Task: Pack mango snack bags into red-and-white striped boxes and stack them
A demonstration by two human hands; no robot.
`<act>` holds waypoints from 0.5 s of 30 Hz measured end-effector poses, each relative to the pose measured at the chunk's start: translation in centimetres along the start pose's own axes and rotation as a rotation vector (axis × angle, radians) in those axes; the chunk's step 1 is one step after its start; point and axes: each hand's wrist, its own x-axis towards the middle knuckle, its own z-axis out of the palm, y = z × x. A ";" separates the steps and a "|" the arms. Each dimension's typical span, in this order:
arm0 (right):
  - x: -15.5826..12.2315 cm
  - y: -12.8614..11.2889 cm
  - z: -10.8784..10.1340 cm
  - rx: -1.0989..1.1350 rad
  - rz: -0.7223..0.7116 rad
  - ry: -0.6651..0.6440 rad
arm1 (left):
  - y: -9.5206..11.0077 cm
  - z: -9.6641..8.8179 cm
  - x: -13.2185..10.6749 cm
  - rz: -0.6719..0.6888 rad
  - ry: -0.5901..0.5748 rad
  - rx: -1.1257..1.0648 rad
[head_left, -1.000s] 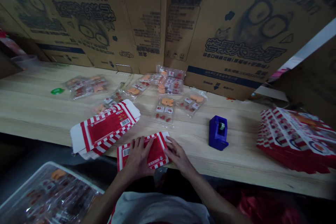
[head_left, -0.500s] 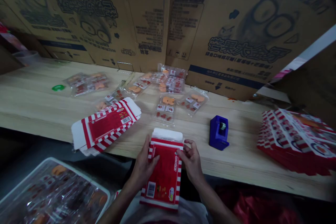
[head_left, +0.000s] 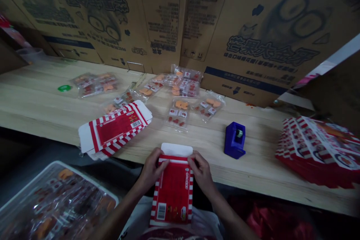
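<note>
Two hands hold one flattened carton between them, both bent inward at the wrist with the forearms angling up from the lower corners of the view. The left hand point(head_left: 152, 170) curls over the carton's upper left edge, and the right hand point(head_left: 201, 170) curls over its upper right edge, fingers on the face and pinching it at the sides. Neither hand is spread now, whereas half a second ago both lay lower and looser along the sides, with the fingers more open. The red-and-white striped carton point(head_left: 172, 191) stands nearly straight in the view, just off the counter's near edge and above the person's lap, barcode end nearest the body. Its white flap point(head_left: 176, 150) sticks out past the hands, and less of it shows than before. Beyond it on the wooden counter point(head_left: 253, 168) lies a stack of flat cartons point(head_left: 115, 129) at left, clear bags of orange and red sweets point(head_left: 180, 114) above, a blue tape dispenser point(head_left: 234, 140) at right, and a larger carton pile point(head_left: 317, 152) further right. A clear tray of packets point(head_left: 56, 202) sits below left.
</note>
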 end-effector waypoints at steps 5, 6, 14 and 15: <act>1.3 -0.5 1.0 0.222 0.148 0.081 | 0.0 0.1 0.8 -0.152 0.175 -0.379; 1.5 -0.6 1.0 0.241 0.173 0.040 | 0.0 0.0 0.8 -0.179 0.189 -0.428; 1.7 -2.1 -0.1 0.025 -0.040 -0.160 | 0.6 -2.9 1.1 0.035 -0.105 -0.103; 1.7 -2.2 -0.1 0.028 -0.034 -0.181 | 0.8 -3.2 1.1 0.051 -0.115 -0.078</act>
